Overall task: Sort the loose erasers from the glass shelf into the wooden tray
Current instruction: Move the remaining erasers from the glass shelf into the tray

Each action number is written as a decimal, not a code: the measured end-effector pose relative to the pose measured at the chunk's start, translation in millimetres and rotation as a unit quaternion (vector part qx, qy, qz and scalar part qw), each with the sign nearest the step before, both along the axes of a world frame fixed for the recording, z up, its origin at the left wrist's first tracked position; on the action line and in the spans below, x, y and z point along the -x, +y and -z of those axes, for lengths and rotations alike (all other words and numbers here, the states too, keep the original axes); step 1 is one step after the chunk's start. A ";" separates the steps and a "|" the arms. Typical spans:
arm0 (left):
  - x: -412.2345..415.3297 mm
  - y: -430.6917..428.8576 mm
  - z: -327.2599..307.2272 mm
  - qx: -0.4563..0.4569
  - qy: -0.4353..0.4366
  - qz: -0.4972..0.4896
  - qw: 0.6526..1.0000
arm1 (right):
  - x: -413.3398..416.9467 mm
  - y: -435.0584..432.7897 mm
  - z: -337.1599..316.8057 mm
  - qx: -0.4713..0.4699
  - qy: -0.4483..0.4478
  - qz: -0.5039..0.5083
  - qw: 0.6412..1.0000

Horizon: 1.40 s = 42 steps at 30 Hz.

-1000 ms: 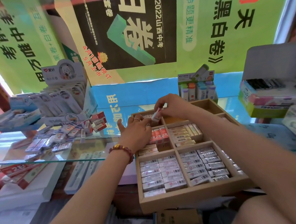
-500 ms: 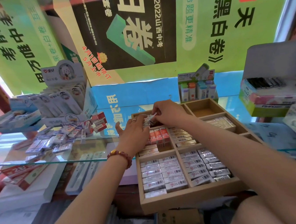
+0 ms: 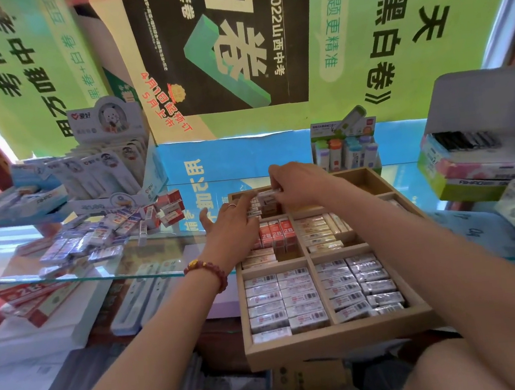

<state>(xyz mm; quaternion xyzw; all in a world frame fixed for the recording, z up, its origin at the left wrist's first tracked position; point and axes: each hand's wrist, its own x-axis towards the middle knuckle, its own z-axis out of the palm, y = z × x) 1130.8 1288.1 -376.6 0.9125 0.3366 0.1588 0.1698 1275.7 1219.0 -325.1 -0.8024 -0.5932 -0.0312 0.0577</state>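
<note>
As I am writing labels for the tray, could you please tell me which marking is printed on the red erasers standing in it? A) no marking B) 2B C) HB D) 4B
B: the red erasers standing upright in the wooden tray, just on the near side of the left hand, each show "2B" in white on the wrapper.

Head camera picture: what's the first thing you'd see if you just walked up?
The wooden tray in the middle, its near compartments packed with neat eraser rows. The left hand and right hand meet at its far-left compartment, the right hand pinching an eraser. Left of it, a messy pile of loose erasers lies on the glass shelf.
</note>
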 end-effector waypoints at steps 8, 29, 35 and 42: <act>0.9 -2.9 -3.3 -0.006 0.007 0.002 1.000 | 1.3 6.0 1.6 0.030 -0.014 0.005 0.999; 2.1 -3.4 -3.1 -0.058 0.006 -0.003 0.998 | 0.7 9.7 -5.4 0.068 0.023 -0.009 0.997; 1.5 -3.4 -2.8 -0.073 0.017 -0.004 0.997 | 1.5 11.6 -0.6 0.061 0.006 -0.005 0.998; 0.7 -5.9 -6.0 -0.115 0.080 0.005 0.990 | 10.6 9.0 1.7 0.078 -0.085 0.024 0.993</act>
